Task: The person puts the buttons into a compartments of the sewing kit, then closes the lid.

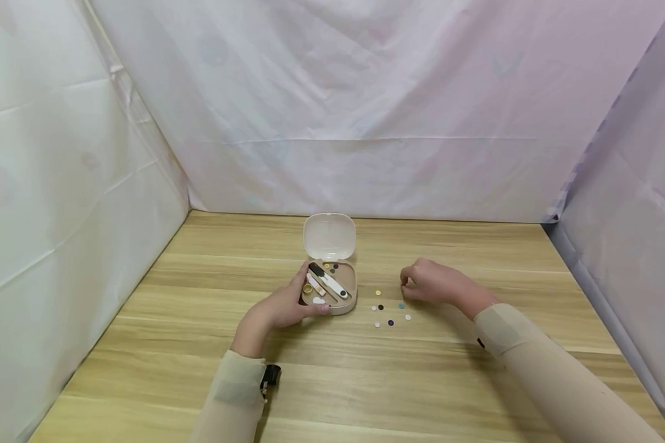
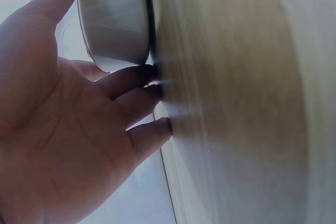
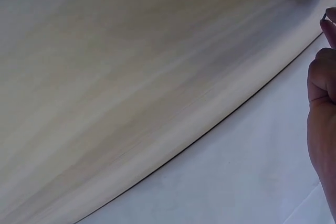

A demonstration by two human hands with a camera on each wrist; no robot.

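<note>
clerk: type of premises?
inspector: a cloth-screened recording booth, by appearance; the wider building cannot be identified.
clerk: grounds?
inspector: creased pale sheeting [image 1: 332,92] hangs at the left, far and right sides of a wood-grain table [image 1: 366,381]. a black wrist-worn camera [image 1: 272,375] is noted beside the left sleeve [image 1: 229,394].

I've room on the near side of the surface [image 1: 360,387], b/w both sleeves [image 1: 565,369]. Raised lid [image 1: 329,237] obstructs the case's [image 1: 342,310] back; L hand [image 1: 285,306] blocks its left. Loose buttons [image 1: 380,307] clutter low passes b/w case & R hand [image 1: 431,282].
</note>
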